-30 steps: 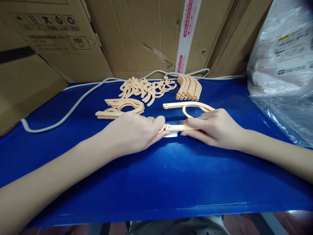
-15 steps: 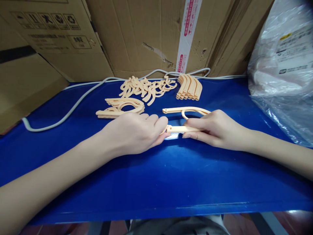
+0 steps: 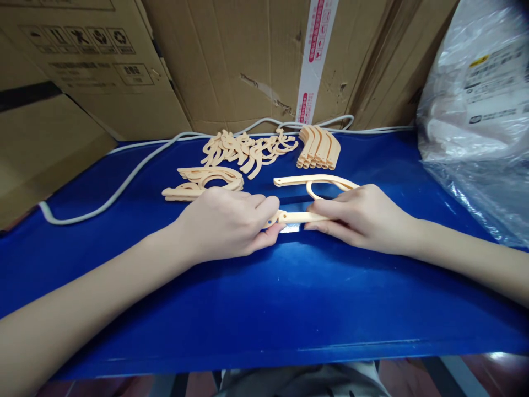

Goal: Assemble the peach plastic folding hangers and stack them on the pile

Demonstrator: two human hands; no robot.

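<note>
My left hand [image 3: 225,223] is closed, pinching the left end of a peach plastic hanger arm [image 3: 298,216] just above the blue table [image 3: 264,309]. My right hand [image 3: 361,216] is closed on the right part of the same piece, which joins a curved peach hanger part [image 3: 316,181] lying behind my fingers. What my left fingers hold at the joint is mostly hidden. Both hands nearly touch at the middle of the table.
Behind my left hand lies a stack of assembled peach hangers [image 3: 204,181]. Farther back are a heap of small peach hooks [image 3: 248,148] and a row of curved peach arms [image 3: 319,148]. A white cable [image 3: 124,179] runs along cardboard boxes [image 3: 248,60]. A plastic bag [image 3: 475,121] fills the right.
Hardly anything has moved. My hands stay on the peach piece and shift very slightly, pressing its ends together at the joint.
</note>
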